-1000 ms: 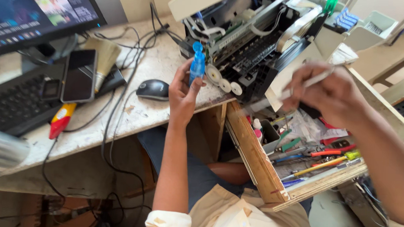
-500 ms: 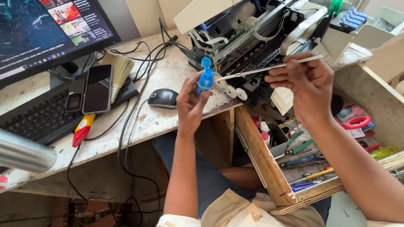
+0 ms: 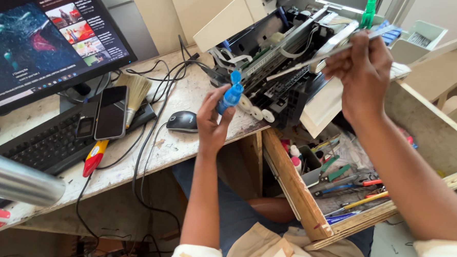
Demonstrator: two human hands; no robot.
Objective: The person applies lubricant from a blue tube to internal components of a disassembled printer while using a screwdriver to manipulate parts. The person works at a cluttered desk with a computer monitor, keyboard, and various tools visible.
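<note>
Nearest you, the open wooden drawer (image 3: pixel 295 195) juts out over your lap, holding a loose heap of hand tools (image 3: pixel 349 182) too tangled to count, though a red-handled and a yellow-handled one show.

Your left hand (image 3: pixel 212 123) has its grip closed around one small blue bottle (image 3: pixel 231 95). Over the last second you have raised that bottle from just above the counter (image 3: pixel 179 144) edge so its nozzle now stands level with the opened printer (image 3: pixel 285 69). Beside it, three white rollers (image 3: pixel 256 110) show at the printer's lower edge.

Your right hand (image 3: pixel 363 72) has its grip pinched on one thin metal strip (image 3: pixel 321 53). It has climbed from low over the drawer to high above the printer, and the strip's far end now reaches down into the mechanism. Judging by that, the bottle and the strip have been brought together at the printer's inside, so the work there looks under way rather than finished.

Further left on the counter lie one black mouse (image 3: pixel 182 121), one flat brush (image 3: pixel 133 91), two phones (image 3: pixel 111 112) resting on one keyboard (image 3: pixel 48 144), and one red-and-yellow tool (image 3: pixel 94 157). A single monitor (image 3: pixel 42 38) stands lit behind them, and a tangle of black cables (image 3: pixel 161 74) runs across; their number I cannot tell.
</note>
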